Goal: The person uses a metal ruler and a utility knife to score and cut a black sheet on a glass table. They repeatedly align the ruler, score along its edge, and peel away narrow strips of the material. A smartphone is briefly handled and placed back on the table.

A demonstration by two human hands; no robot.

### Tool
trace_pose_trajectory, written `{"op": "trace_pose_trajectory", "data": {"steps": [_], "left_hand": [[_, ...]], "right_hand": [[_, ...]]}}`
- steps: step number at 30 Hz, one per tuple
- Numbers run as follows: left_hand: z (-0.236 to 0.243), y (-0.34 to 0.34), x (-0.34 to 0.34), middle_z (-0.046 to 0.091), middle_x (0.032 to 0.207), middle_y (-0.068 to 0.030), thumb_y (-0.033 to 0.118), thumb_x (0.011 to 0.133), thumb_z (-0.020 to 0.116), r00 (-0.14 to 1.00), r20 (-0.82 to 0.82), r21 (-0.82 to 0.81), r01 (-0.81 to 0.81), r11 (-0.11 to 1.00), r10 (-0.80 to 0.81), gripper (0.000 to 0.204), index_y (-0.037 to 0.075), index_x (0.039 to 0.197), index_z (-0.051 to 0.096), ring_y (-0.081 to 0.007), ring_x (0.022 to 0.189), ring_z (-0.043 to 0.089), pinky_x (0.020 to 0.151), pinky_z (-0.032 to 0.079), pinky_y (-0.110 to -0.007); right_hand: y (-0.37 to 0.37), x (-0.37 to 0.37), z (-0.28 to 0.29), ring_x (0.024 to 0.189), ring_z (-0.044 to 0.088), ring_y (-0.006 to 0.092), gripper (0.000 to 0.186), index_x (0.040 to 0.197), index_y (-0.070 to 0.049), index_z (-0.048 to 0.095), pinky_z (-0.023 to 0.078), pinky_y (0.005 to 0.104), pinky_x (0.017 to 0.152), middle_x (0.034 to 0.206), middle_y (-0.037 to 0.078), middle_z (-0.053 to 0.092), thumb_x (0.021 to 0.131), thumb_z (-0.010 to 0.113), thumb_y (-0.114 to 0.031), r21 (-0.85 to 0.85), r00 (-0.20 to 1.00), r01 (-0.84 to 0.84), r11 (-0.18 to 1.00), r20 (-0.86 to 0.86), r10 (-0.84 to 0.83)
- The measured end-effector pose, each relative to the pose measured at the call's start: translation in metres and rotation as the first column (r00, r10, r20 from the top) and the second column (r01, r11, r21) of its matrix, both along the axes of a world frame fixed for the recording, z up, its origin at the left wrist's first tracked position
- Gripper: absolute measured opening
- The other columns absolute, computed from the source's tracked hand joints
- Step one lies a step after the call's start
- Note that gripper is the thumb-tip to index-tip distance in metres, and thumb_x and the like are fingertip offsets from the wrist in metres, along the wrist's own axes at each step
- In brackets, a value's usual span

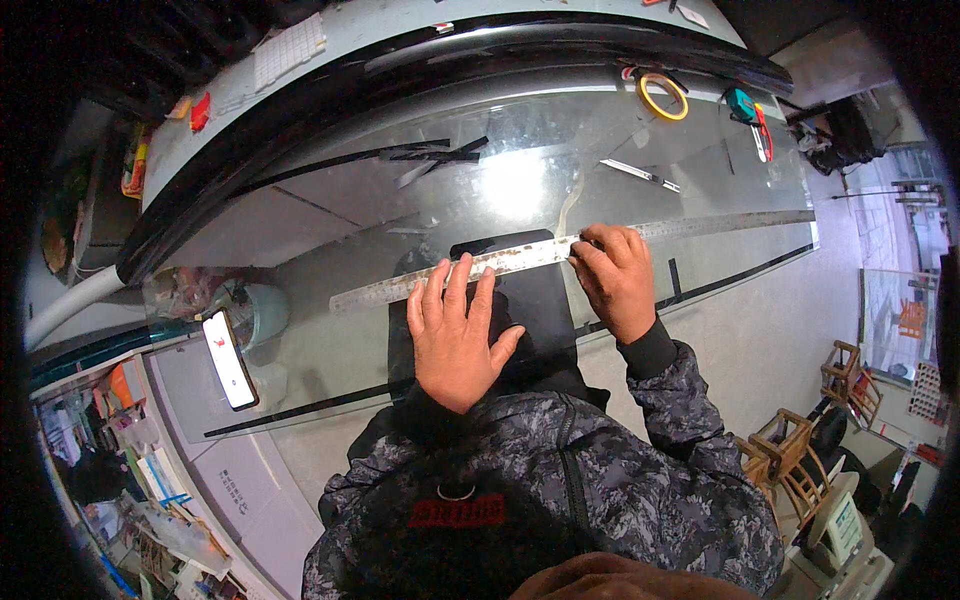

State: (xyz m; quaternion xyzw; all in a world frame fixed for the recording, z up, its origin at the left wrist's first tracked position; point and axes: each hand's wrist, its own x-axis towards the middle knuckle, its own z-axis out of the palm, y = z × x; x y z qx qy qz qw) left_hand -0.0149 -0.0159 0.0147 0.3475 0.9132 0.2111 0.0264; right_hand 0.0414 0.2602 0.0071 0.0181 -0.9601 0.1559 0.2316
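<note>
A long, worn steel ruler (525,255) lies slanting across a large glass sheet (320,355). The fingers of my left hand (450,340) are spread on and beside the ruler, pressing flat. To their right, my right hand (615,280) has thumb and forefinger pinched at the ruler's upper edge; whatever is between them is too hidden to name. A dark shape shows under the glass below both hands. Thin black strips (440,150) lie toward the back, a snap-off knife (640,175) rests behind the ruler, and another black strip runs along the near edge.
A tape roll (680,100) and a teal tape measure (742,108) sit at the back right. A phone (228,360) lies at the left by a pale bucket (265,310). A black curved rail (520,38) spans the back. Wooden stools (780,440) stand at right, cluttered shelving at left.
</note>
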Motion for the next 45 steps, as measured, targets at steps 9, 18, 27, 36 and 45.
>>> {"op": "trace_pose_trajectory", "data": {"steps": [9, 18, 27, 36, 45], "left_hand": [[-0.002, 0.002, 0.001, 0.045, 0.177, -0.0208, 0.049, 0.097, 0.085, 0.999, -0.023, 0.007, -0.023, 1.000, 0.023, 0.084, 0.008, 0.166, 0.059, -0.0449, 0.164, 0.038, 0.136, 0.025, -0.069], [-0.003, 0.003, 0.001, 0.051, 0.172, -0.0152, 0.051, 0.093, 0.089, 0.998, -0.048, 0.007, -0.026, 1.000, 0.026, 0.083, 0.010, 0.161, 0.064, -0.0373, 0.162, 0.043, 0.135, 0.028, -0.065], [-0.003, 0.002, 0.001, 0.048, 0.174, -0.0201, 0.049, 0.099, 0.084, 0.998, -0.064, 0.019, -0.006, 1.000, 0.007, 0.081, 0.006, 0.163, 0.061, -0.0439, 0.161, 0.041, 0.135, 0.027, -0.070], [-0.005, 0.004, 0.002, 0.051, 0.172, -0.0156, 0.052, 0.097, 0.084, 0.993, -0.114, 0.007, -0.023, 1.000, 0.023, 0.078, 0.009, 0.160, 0.066, -0.0386, 0.161, 0.042, 0.136, 0.025, -0.066], [-0.007, 0.003, 0.002, 0.051, 0.172, -0.0151, 0.052, 0.098, 0.083, 0.992, -0.122, 0.023, -0.021, 1.000, 0.023, 0.077, 0.009, 0.160, 0.066, -0.0372, 0.162, 0.040, 0.136, 0.025, -0.066]], "right_hand": [[-0.003, -0.001, 0.000, 0.119, 0.068, 0.0359, 0.030, 0.118, -0.006, 0.077, 0.055, 0.0492, 0.101, 0.130, 0.010, 0.075, 0.092, 0.091, -0.007, -0.007, 1.000, 0.026, 1.000, 0.007, -0.026], [-0.003, -0.001, -0.004, 0.122, 0.068, 0.0349, 0.028, 0.116, -0.009, 0.077, 0.054, 0.0495, 0.099, 0.130, 0.008, 0.074, 0.091, 0.089, -0.012, 0.004, 0.998, 0.054, 0.999, 0.016, -0.054], [0.004, -0.003, 0.001, 0.122, 0.068, 0.0389, 0.034, 0.124, -0.005, 0.077, 0.056, 0.0490, 0.102, 0.134, 0.014, 0.073, 0.092, 0.089, -0.004, -0.066, 0.999, 0.034, 0.997, -0.022, -0.036], [0.098, -0.049, 0.010, 0.139, 0.065, 0.0420, 0.044, 0.143, -0.006, 0.073, 0.053, 0.0535, 0.116, 0.148, 0.017, 0.070, 0.100, 0.078, -0.006, 0.324, 0.974, 0.228, 0.918, -0.069, -0.217], [0.119, -0.058, -0.017, 0.119, 0.067, 0.0373, 0.032, 0.128, -0.006, 0.078, 0.055, 0.0507, 0.101, 0.125, 0.013, 0.071, 0.097, 0.070, -0.008, 0.267, 0.969, 0.222, 0.938, 0.048, -0.243]]}}
